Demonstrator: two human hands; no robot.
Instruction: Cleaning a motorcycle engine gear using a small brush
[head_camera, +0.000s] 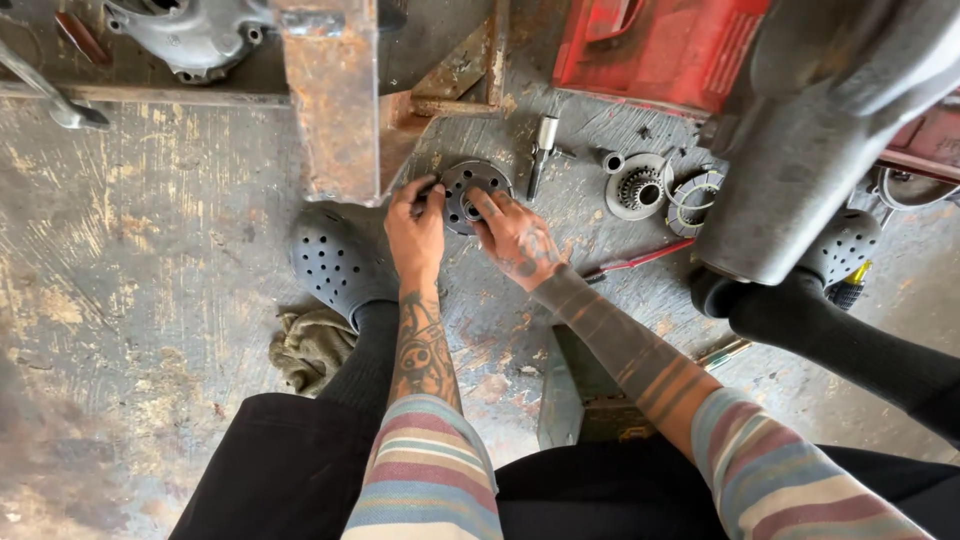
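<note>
Head view, looking down at a worn concrete floor (150, 250). The left hand (416, 228) rested its curled fingers on the left rim of a round, perforated metal clutch plate (470, 190), which lay flat on the floor just above centre frame. The right hand (518, 240) gripped the plate's lower right edge, thumb and forefinger pressed to its face. The plate thus sat between both hands, touching each. To its right lay a socket tool (543, 150), a toothed clutch hub (637, 187) and a ring of discs (692, 200). A rag (308, 345) lay beside the grey clog (335, 262) at lower left.
</note>
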